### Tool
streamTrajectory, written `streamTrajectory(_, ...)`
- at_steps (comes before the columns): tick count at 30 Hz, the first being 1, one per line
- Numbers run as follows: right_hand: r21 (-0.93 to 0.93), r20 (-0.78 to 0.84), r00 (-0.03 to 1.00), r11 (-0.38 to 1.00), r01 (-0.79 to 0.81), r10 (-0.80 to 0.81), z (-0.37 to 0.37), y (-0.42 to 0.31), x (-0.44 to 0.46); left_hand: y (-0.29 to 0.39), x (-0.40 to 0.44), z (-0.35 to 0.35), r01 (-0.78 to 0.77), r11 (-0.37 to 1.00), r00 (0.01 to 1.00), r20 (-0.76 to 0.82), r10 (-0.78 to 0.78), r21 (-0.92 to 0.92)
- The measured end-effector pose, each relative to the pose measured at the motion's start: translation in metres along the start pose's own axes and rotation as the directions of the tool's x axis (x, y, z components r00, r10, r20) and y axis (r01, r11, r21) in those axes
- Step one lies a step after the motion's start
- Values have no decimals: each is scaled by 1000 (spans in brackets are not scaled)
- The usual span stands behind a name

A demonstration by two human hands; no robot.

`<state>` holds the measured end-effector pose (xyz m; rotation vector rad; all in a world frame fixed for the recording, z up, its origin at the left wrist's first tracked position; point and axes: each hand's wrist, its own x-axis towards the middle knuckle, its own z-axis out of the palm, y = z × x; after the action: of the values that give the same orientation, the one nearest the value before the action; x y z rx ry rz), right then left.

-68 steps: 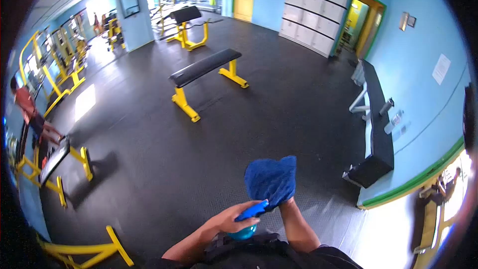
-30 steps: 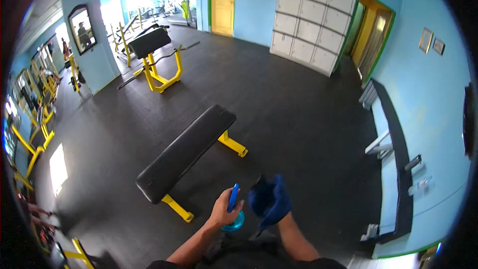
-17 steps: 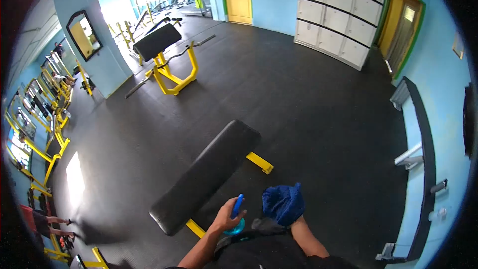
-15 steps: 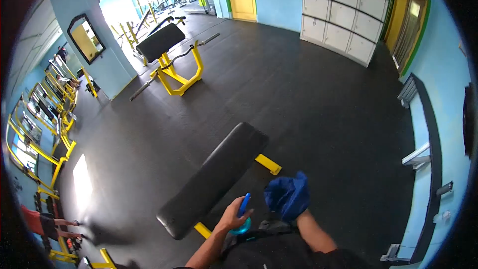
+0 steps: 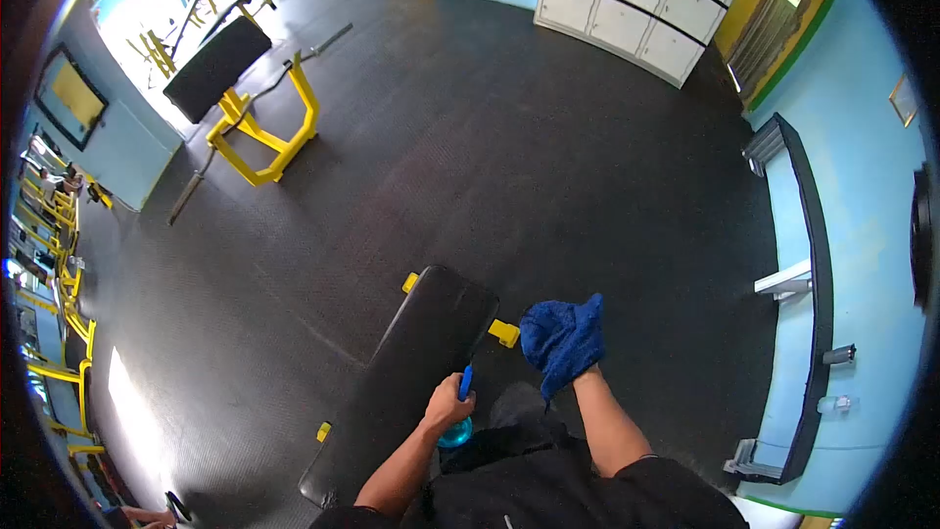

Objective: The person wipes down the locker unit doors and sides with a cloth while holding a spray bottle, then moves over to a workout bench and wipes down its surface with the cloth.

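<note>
My left hand (image 5: 446, 404) is wrapped round a spray bottle (image 5: 456, 433) with a blue trigger head and a clear blue-green body, close to my body. A dark blue cloth (image 5: 562, 339) hangs in my right hand (image 5: 587, 379) and covers most of its fingers. Below and left of my hands stands a flat bench (image 5: 421, 353) with a black padded top and yellow feet. The bottle is over the bench's right edge in view; the cloth is past the bench's far right foot, above the floor.
A yellow-framed preacher bench (image 5: 259, 147) with a curl bar stands ahead on the left. White lockers (image 5: 617, 20) line the far wall. A black-framed mirror or panel (image 5: 808, 235) leans along the right wall. Part of a person (image 5: 147, 517) shows at the bottom left.
The camera view has turned right and moved nearer the bench, which sits lower in view. My right hand with the cloth has risen slightly; both hands keep their holds.
</note>
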<state>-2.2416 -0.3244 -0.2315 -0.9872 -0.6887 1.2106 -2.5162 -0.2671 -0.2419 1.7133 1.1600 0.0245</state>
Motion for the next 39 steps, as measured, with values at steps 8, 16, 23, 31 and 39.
streamTrajectory(8, -541, -307, 936, 778, -321, 173, -58, 112, 52, -14, 59, -8, -60, 993, 997, 56, 54, 105)
streamTrajectory(16, -899, -410, 906, 218, -380, -108, -26, 258, 91, -15, 106, -22, 202, 979, 972, 123, -200, -5)
streamTrajectory(23, -333, -881, 402, 277, -901, 248, 15, 206, 179, -17, 111, -14, 233, 969, 972, 52, -229, -78)
streamTrajectory(31, -978, -120, 781, 63, -199, 612, 65, 262, 303, -29, 107, -6, 275, 929, 952, -62, -299, -247)
streamTrajectory(39, -960, -279, 942, -74, -269, 186, 0, 226, 129, -26, 122, -30, 289, 926, 935, -135, -328, -245)
